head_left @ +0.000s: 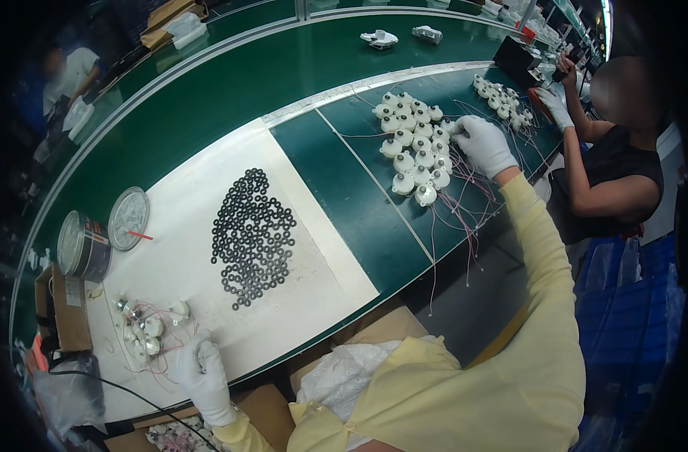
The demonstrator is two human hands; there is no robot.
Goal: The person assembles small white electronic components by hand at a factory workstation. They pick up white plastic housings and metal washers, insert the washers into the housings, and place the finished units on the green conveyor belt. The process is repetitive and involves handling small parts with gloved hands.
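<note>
My right hand [486, 147], in a white glove, reaches to the far right edge of a group of small white motors [403, 138]. Its fingers are pinched at one small white motor [447, 128] on that edge. The motors stand close together with dark tops up, and their thin pink and white wires [464, 197] trail to the right and over the table edge. My left hand [204, 373], also gloved, is at the near table edge with fingers curled; what they hold, if anything, is hidden. Beside it lies a loose pile of white motors with wires [149, 330].
Many black rings [252, 237] lie spread on the white sheet [314, 256]. A tin [84, 245], a round lid [128, 218] and a cardboard box [61, 309] stand at the left. A co-worker [611, 151] sits at the right by more motors [502, 102]. A cable [125, 388] crosses near my left hand.
</note>
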